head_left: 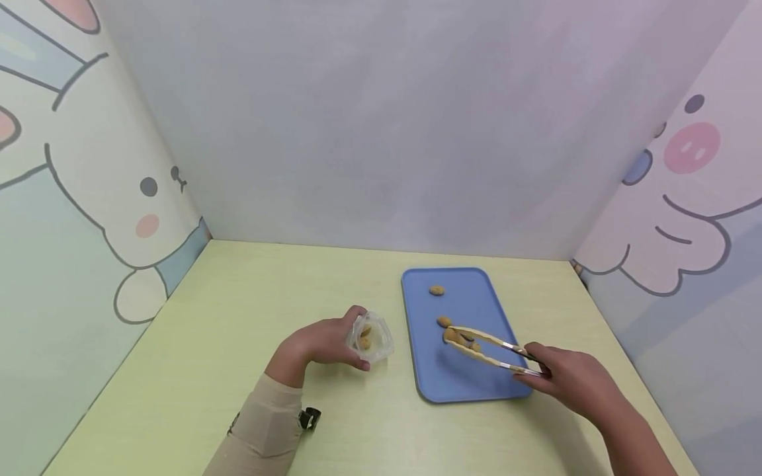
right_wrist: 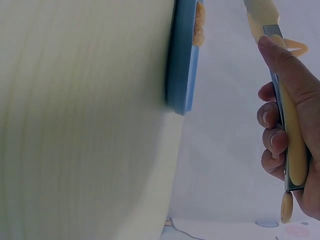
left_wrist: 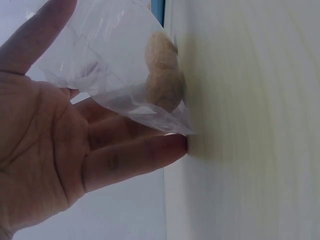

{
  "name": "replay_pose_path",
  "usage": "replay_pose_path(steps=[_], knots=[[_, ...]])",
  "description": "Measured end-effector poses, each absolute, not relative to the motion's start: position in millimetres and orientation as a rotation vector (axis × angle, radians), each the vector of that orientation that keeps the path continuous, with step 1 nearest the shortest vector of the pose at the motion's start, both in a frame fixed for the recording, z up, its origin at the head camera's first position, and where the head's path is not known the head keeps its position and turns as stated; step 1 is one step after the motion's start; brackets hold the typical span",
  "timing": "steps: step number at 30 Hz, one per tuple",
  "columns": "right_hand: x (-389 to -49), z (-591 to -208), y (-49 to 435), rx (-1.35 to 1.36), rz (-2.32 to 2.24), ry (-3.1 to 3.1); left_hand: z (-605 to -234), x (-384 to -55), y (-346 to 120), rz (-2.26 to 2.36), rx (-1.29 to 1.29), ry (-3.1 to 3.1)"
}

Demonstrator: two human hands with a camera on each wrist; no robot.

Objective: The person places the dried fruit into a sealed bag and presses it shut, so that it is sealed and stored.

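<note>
My left hand [head_left: 324, 340] holds a clear plastic bag [head_left: 383, 344] open at the top, thumb on one side and fingers on the other. Inside it, a peanut [left_wrist: 163, 72] shows against the lower side in the left wrist view. My right hand [head_left: 574, 380] grips cream-tipped tongs [head_left: 485, 359] by the handles. Their tips reach over a blue tray [head_left: 443, 383], with a peanut [head_left: 450, 335] between them. More peanuts lie on the tray: one peanut [head_left: 437, 290] toward the back, another [head_left: 444, 321] just behind the tips, others beside the tongs.
The pale yellow table [head_left: 268, 284] extends around the tray. A grey-white wall [head_left: 357, 132] stands at its back, and side panels carry cartoon animals [head_left: 119, 198]. A small black strap piece [head_left: 309, 418] sits by my left sleeve [head_left: 264, 416].
</note>
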State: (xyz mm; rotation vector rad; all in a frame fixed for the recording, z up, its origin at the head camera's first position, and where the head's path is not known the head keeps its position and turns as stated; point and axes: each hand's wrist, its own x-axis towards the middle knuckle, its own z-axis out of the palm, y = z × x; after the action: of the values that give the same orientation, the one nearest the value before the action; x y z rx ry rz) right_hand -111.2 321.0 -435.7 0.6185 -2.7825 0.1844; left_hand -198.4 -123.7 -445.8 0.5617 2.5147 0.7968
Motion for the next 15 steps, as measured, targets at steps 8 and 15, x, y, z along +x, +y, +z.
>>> replay_pose_path(steps=[8, 15], knots=[[-114.8, -436.3, 310.0, 0.644, 0.196, -2.777, -446.2, -198.7, -123.7, 0.800, 0.563, 2.513], [-118.0, -436.1, 301.3, 0.649, 0.196, -2.796, -444.8, -198.3, -122.8, 0.799, 0.562, 2.512]])
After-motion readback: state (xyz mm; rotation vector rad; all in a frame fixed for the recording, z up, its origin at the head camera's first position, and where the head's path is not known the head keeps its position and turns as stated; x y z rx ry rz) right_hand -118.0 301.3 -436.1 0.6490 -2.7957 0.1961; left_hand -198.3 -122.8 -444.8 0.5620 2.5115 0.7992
